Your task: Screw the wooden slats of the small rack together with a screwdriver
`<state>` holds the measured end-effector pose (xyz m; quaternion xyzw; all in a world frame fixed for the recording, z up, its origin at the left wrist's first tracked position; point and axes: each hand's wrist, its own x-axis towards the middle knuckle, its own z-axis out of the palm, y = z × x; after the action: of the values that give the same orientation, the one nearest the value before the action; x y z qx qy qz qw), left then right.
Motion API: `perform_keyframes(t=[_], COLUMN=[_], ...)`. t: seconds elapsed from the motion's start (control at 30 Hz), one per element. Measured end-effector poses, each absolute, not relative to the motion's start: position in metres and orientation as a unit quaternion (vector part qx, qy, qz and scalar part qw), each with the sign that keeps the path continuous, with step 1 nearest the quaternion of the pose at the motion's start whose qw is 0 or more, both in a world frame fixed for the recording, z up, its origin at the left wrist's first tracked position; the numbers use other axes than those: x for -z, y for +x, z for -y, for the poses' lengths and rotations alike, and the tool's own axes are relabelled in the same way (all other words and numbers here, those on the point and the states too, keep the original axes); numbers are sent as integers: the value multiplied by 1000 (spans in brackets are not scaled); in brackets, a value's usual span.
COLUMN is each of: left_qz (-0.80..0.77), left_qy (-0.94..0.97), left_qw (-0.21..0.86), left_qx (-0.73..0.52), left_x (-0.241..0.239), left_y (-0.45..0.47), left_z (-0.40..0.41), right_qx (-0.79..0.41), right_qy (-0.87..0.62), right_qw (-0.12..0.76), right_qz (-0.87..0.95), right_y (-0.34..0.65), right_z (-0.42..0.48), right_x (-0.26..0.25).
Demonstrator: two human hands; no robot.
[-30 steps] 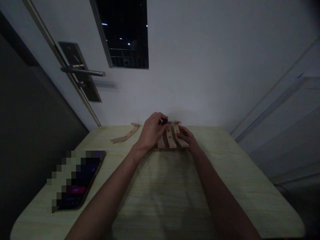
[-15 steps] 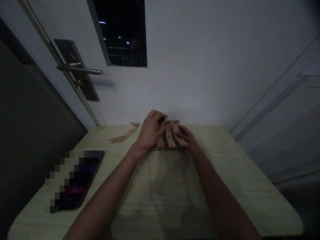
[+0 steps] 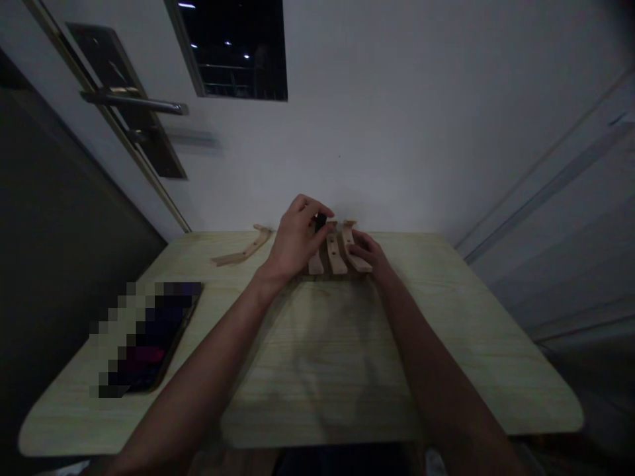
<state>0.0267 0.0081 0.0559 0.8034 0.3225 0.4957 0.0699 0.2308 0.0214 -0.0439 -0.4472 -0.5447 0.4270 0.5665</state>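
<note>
Phone [image 3: 143, 344] at the far left lies flat on the pale wooden table [image 3: 446, 330], its screen blurred out, and above it a metal door handle [image 3: 133, 102] juts from the door. Farther in, near the table's back edge, a loose curved strip [image 3: 241, 248] of wood lies alone, well apart from either hand. Next comes the left hand [image 3: 295, 238], fingers curled, with thumb and fingertips pinched on a small dark piece [image 3: 321, 221] held at the far end of a set of wooden slats [image 3: 335, 254]. These three pale strips lie side by side at the back of the table, close to the wall. To their right, the right hand [image 3: 370, 254] rests with its fingers loosely spread over the outermost slat, pressing on it rather than closing round it. The work in hand looks like fitting or turning that dark piece at the slats' far end while the other hand steadies the set. A further move there would call for a firm hold on the slats and a fine pinch, since the piece is small. Much is hard to read. The light is dim, and the left fingers cover most of the dark piece, so I cannot tell what it is or whether it touches the wood. Whatever joins the slats underneath is hidden.
</note>
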Motion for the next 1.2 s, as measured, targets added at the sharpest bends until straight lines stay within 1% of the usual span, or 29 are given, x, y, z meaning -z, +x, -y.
perform_keyframes(t=[0.1,0.33,0.57,0.97,1.2], left_qz=[-315,-298,-310,-326,-309], left_qy=[800,809,811,805,805], left_qw=[68,76,101,72,104], left_qx=[-506,-502,-486,-490,-496], left_x=[-54,-48,-48,-50,-47], left_y=[27,27,28,30,29], left_z=[-10,-16,-15,-13,-13], right_qx=[-430,-445,-421,-434,-437], right_qy=[-445,-432,-449,-424,-441], right_qw=[559,570,555,574,559], right_qz=[552,539,559,549,550], right_y=[231,231,232,231,229], right_z=[-20,-20,-20,-15,-14], right_x=[42,44,45,41,39])
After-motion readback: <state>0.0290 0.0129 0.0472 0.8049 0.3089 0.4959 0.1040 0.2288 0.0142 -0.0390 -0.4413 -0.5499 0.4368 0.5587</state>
